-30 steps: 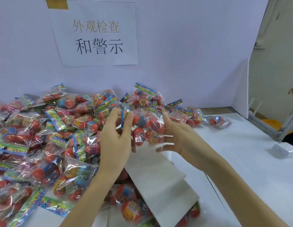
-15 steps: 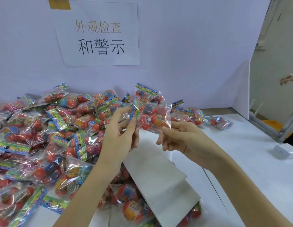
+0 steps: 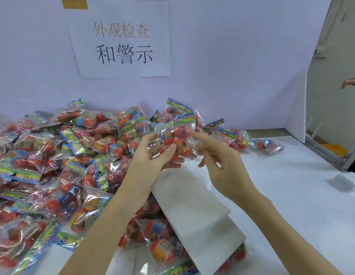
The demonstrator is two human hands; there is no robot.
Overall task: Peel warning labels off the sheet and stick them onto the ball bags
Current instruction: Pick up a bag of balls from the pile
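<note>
My left hand [image 3: 151,157] grips a clear bag of red balls [image 3: 179,138] from below and holds it up over the pile, fingers and thumb curled round its lower edge. My right hand [image 3: 218,157] is beside it, with its index finger stretched out and pressing on the front of the bag; the other fingers hang loosely bent. A white label sheet [image 3: 190,205] lies on the table under both hands, partly over other bags. I cannot make out a label on the bag.
A large pile of ball bags [image 3: 59,165] covers the left and middle of the white table [image 3: 291,205]. A white partition with a paper sign [image 3: 121,38] stands behind. A small white box [image 3: 344,182] lies at the right. Another person's hand [image 3: 351,83] shows at the far right.
The held bag has turned to face me and shifted a little right. My right hand let go of its edge and now presses one finger on its front.
</note>
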